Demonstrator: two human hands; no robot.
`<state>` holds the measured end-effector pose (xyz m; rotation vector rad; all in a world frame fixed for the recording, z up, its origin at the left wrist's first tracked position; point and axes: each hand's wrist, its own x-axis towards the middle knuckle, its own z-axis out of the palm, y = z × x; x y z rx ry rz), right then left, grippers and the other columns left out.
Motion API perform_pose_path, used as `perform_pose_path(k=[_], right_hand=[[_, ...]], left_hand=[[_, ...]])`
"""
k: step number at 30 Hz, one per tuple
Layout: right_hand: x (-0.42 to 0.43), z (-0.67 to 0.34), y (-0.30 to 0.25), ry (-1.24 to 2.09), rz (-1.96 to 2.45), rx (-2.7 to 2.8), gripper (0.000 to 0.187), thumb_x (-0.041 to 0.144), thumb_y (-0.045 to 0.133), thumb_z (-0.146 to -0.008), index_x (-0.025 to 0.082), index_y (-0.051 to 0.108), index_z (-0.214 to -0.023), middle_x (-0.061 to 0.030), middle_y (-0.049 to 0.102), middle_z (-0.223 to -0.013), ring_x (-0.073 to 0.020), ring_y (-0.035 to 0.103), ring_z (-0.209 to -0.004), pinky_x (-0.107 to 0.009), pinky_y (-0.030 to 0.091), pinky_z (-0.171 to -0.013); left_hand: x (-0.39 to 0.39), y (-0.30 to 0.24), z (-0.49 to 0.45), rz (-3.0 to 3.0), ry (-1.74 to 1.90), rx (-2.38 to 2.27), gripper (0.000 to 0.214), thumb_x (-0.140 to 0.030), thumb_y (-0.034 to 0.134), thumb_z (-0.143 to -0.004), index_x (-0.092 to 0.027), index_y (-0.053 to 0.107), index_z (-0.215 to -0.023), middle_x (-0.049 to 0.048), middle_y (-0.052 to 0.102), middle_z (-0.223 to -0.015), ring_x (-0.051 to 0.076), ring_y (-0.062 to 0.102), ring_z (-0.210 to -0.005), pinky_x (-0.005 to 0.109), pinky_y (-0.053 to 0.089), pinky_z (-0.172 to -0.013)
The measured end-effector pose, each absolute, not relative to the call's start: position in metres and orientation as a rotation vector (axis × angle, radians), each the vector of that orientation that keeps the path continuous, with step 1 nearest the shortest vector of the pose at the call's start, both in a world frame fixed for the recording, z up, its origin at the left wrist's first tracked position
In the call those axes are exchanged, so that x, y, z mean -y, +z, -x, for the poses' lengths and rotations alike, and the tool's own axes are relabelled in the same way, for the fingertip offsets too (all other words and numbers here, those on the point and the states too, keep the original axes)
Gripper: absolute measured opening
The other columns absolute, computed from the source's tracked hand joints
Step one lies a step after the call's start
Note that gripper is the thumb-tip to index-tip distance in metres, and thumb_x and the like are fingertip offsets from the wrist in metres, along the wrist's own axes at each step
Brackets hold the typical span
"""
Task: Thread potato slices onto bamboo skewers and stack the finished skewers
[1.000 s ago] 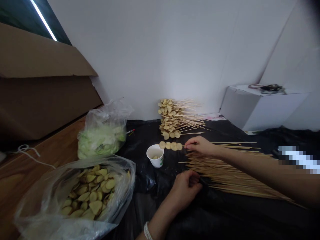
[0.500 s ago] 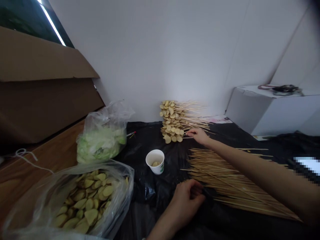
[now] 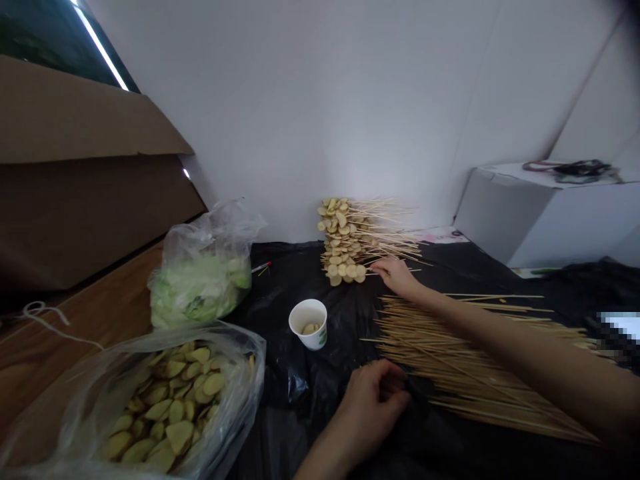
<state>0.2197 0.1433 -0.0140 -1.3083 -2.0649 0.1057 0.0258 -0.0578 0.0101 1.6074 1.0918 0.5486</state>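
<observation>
The right hand [image 3: 395,275] holds a skewer [image 3: 351,271] sideways, loaded end pointing left.

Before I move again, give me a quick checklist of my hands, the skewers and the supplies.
1. Right hand has a grip on the skewer: ok, fingers pinch its stick near the slices.
2. Held skewer fully supported by the pile: cannot tell; it overlaps the pile's near end in view.
3. Left hand free: ok, half curled, no stick seen in it.
4. Paper cup upright: ok, on the black sheet.
5. Bag of slices open: ok, many loose slices show inside.
6. Bare sticks evenly aligned: not ok, several lie crosswise and their ends are uneven.
</observation>
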Motion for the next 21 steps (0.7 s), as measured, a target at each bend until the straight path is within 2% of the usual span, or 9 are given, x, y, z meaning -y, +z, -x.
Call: perform_pose_path(k=[18,21], right_hand=[[-0.1443,-0.2146,-0.0221,-0.041,1.483,2.182,0.031,0.011,0.041,-0.088,0.016,0.072,-0.081,-0.0097,0.068,-0.085,-0.0199,0.055,-0.086,-0.028,0.037,-0.08],[-0.1454,-0.2109,-0.0197,-0.02,1.499,2.223,0.032,0.011,0.039,-0.088,0.015,0.071,-0.085,-0.012,0.068,-0.089,-0.0213,0.055,-0.088,-0.029,0.035,-0.082]], left_hand=[[0.0558,0.0091,-0.025,-1.57,0.551,-1.086,0.024,-0.018,0.059,-0.072,-0.016,0.068,-0.095,0.004,0.07,-0.088,0.016,0.062,-0.081,0.025,0.046,-0.071],[0.0557,0.0078,-0.025,-1.583,0.549,-1.088,0.024,-0.018,0.059,-0.072,-0.016,0.068,-0.094,0.0036,0.07,-0.088,0.016,0.062,-0.081,0.024,0.046,-0.07]])
